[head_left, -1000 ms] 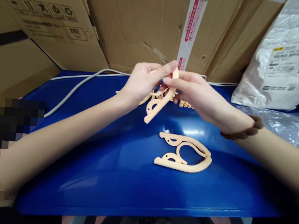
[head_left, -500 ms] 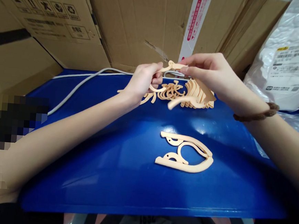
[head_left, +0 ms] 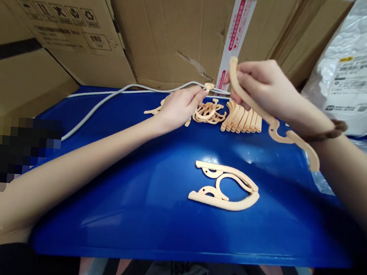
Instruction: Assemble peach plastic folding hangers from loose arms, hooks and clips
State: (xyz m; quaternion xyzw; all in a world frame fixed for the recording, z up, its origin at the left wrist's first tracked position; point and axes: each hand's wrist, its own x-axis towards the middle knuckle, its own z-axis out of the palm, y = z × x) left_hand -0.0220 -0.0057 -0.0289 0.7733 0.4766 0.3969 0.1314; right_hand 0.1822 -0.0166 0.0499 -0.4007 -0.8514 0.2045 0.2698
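Observation:
My right hand [head_left: 259,82] is closed on a long curved beige plastic piece [head_left: 252,102], which slants down to the right past my wrist and has a notched part near its lower end. Closed round a small beige hook piece [head_left: 209,87] is my left hand [head_left: 184,103], whose fingers are partly hidden. Behind and between the hands lie a pile of curved hook pieces [head_left: 215,114] and a row of stacked beige arms [head_left: 244,119]. Nearer to me, a folded beige hanger [head_left: 232,205] rests on the blue table [head_left: 134,201].
Cardboard boxes [head_left: 172,35] stand along the back edge. A white cable [head_left: 100,99] runs across the back left. At the right is a white wrapped package [head_left: 343,78] with a label, and clear plastic wrap [head_left: 364,154] lies below it.
The hands have drawn apart. The long piece has swung up in my right hand and now slants in front of it. My left hand has moved slightly right with the hook piece.

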